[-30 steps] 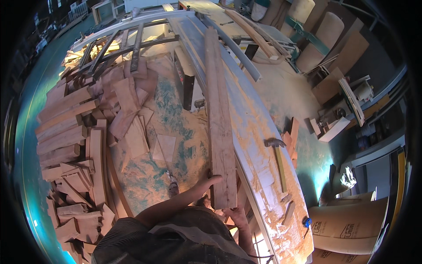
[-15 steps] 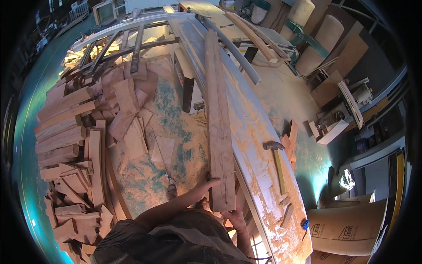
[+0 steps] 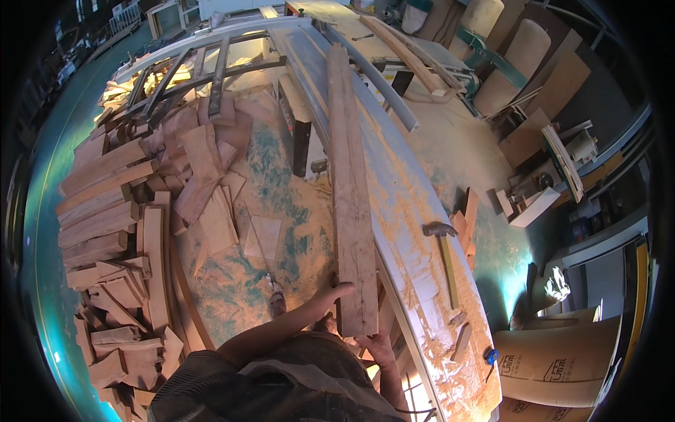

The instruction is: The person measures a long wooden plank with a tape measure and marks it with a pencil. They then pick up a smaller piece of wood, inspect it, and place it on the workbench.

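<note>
A long, thick wooden plank (image 3: 353, 190) lies lengthwise along the saw table (image 3: 404, 204), pointing away from me. Its near end sticks out past the table's left edge, close to my body. My left hand (image 3: 333, 292) grips the plank's left edge near that end, thumb on top and the other fingers hidden beneath. Below the end's right corner, my right hand (image 3: 377, 346) is closed on the plank from underneath, its fingertips partly covered by the wood. A hammer (image 3: 447, 267) with a yellowish handle rests on the dusty tabletop, right of the plank.
Stacked boards and offcuts (image 3: 105, 232) fill the floor at left. A metal frame (image 3: 211, 81) extends from the table's far left. Small wood scraps (image 3: 460, 341) and a blue round item (image 3: 491, 356) lie near the table's right edge. Cardboard boxes (image 3: 555, 359) stand at lower right.
The whole view has shifted slightly. Both hands keep the same hold on the plank, which shows no clear movement along the table.
</note>
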Available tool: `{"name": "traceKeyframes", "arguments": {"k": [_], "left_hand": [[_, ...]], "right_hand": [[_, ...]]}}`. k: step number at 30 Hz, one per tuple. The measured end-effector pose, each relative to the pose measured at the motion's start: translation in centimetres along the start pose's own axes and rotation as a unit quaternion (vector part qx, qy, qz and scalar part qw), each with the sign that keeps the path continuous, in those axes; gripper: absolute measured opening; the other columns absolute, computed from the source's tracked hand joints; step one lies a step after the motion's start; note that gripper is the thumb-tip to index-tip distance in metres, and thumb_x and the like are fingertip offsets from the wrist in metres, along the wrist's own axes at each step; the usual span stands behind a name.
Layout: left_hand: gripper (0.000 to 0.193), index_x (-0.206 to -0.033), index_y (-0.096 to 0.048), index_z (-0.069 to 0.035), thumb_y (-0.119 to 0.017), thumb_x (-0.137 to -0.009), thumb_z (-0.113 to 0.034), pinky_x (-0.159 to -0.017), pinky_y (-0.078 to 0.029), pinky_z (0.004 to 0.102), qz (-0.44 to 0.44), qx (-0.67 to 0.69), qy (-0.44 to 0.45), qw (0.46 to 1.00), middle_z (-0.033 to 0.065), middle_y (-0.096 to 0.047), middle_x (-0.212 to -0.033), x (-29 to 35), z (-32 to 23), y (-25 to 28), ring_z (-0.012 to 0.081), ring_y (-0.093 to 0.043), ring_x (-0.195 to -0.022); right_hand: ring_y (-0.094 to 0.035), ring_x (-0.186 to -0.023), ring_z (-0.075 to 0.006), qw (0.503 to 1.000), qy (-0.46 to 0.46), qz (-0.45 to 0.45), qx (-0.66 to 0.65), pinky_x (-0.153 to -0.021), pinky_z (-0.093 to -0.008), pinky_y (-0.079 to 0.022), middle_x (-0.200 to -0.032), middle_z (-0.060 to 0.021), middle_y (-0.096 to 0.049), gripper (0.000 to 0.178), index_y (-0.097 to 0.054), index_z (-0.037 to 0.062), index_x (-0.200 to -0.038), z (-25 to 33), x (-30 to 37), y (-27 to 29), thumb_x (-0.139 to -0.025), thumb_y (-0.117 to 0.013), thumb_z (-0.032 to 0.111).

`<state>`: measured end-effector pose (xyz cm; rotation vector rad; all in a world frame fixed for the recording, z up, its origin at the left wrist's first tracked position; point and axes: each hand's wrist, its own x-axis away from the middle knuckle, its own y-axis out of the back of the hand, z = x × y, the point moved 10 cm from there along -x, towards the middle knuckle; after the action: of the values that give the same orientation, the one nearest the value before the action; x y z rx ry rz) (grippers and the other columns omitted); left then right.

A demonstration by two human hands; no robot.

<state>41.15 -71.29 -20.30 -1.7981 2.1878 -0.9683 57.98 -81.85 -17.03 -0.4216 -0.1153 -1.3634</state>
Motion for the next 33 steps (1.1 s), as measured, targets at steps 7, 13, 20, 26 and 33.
{"name": "traceKeyframes", "arguments": {"k": [7,13,20,26,33], "left_hand": [[0.077,-0.150,-0.037,0.004,-0.073,-0.089,-0.027,-0.108,-0.044,0.0416,-0.001,-0.001,0.013,1.000,0.0155,-0.057,-0.139,0.2,-0.4,-0.3,0.0245,-0.056,-0.129],[0.084,-0.152,-0.031,0.004,-0.075,-0.089,-0.029,-0.108,-0.044,0.0422,-0.013,-0.008,0.028,1.000,0.0179,-0.055,-0.141,0.2,0.1,0.1,0.0259,-0.055,-0.130],[0.081,-0.144,-0.039,0.006,-0.080,-0.086,-0.032,-0.102,-0.048,0.0393,-0.046,-0.009,0.018,0.999,0.0165,-0.059,-0.130,-0.2,0.7,0.4,0.0245,-0.059,-0.120],[0.079,-0.141,-0.040,0.005,-0.081,-0.083,-0.029,-0.101,-0.048,0.0394,-0.087,-0.043,-0.008,0.995,0.0170,-0.058,-0.130,-1.0,0.7,-1.5,0.0232,-0.058,-0.121],[0.078,-0.142,-0.039,0.006,-0.081,-0.081,-0.022,-0.106,-0.045,0.0409,-0.039,0.007,-0.039,0.998,0.0166,-0.057,-0.129,-0.6,-3.4,-5.8,0.0235,-0.054,-0.125]], "right_hand": [[-0.065,-0.099,-0.0118,1.000,0.004,-0.006,-0.009,-0.080,-0.0296,-0.056,-0.115,-0.0012,-0.070,0.060,-0.058,0.0082,-0.139,0.5,0.0,-0.3,-0.085,-0.082,0.005],[-0.059,-0.121,-0.0185,0.998,-0.043,0.043,-0.021,-0.100,-0.0372,-0.049,-0.134,-0.0056,-0.061,0.080,-0.040,0.0085,-0.155,-1.5,0.1,0.5,-0.085,-0.078,0.001],[-0.060,-0.119,-0.0187,0.998,-0.056,-0.030,-0.006,-0.101,-0.0361,-0.049,-0.132,-0.0081,-0.063,0.074,-0.041,0.0065,-0.155,-1.7,0.7,1.7,-0.090,-0.073,0.020],[-0.060,-0.116,-0.0202,0.992,-0.070,-0.056,-0.089,-0.100,-0.0364,-0.049,-0.127,-0.0098,-0.062,0.062,-0.050,0.0002,-0.145,-4.1,0.6,4.6,-0.092,-0.070,0.026],[-0.059,-0.126,-0.0259,0.992,-0.014,-0.066,-0.103,-0.107,-0.0406,-0.048,-0.138,-0.0133,-0.058,0.072,-0.047,-0.0013,-0.147,-5.9,0.2,8.8,-0.092,-0.072,0.039]]}}
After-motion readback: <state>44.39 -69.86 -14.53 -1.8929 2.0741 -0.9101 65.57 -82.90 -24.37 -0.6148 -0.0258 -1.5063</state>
